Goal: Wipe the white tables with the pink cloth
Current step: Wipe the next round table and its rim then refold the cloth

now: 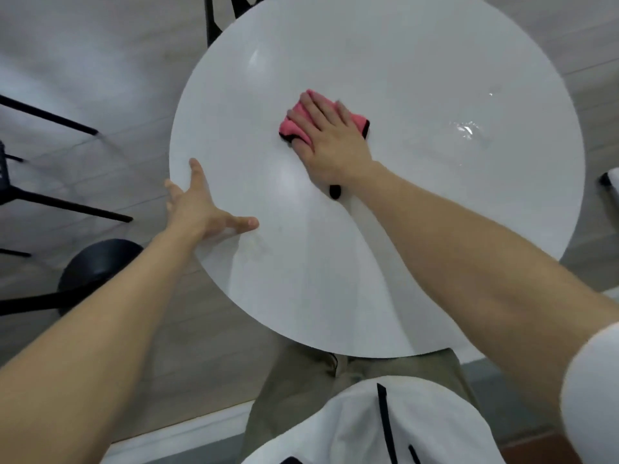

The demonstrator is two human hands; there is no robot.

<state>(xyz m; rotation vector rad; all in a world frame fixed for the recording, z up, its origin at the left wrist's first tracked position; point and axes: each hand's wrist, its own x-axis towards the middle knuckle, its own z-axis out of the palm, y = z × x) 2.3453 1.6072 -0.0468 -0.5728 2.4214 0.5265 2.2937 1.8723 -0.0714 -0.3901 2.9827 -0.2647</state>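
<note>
A round white table (418, 229) fills the middle of the view. A folded pink cloth (294, 123) with a dark edge lies near its centre. My right hand (330, 135) presses flat on the cloth, fingers straight and spread over it. My left hand (204, 205) rests on the table's left rim, thumb on the top and fingers spread past the edge. A wet patch (467, 130) glistens on the table to the right of the cloth.
Black chair legs (60, 202) and a round black stool seat (97, 266) stand on the pale floor to the left. Another black chair frame (214, 18) stands behind the table. A small dark object (335, 191) shows by my right wrist. My body is close to the table's near edge.
</note>
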